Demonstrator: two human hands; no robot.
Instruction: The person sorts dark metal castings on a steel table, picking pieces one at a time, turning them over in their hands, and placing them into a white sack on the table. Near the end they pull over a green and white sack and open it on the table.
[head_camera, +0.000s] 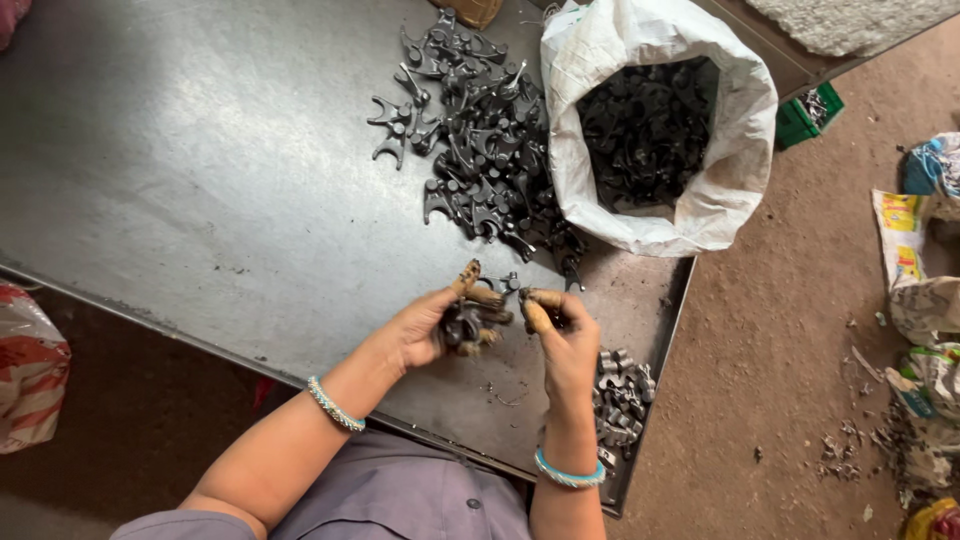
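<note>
Steel table (200, 180): white sack (740, 130) top-right; left hand (425, 330) grips black part (462, 325).

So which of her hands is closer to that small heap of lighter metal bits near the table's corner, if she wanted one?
The right hand, probably. It hovers just beside the small heap of lighter metal pieces at the table's edge, while the left hand sits farther off and grips a dark forked part.

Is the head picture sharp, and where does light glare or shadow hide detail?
Head view: mostly sharp; soft daylight leaves a pale sheen on the metal table; the dark parts in the white sack merge in shadow; the left hand and right hand look slightly soft, so the part held by the left hand is unclear.
</note>
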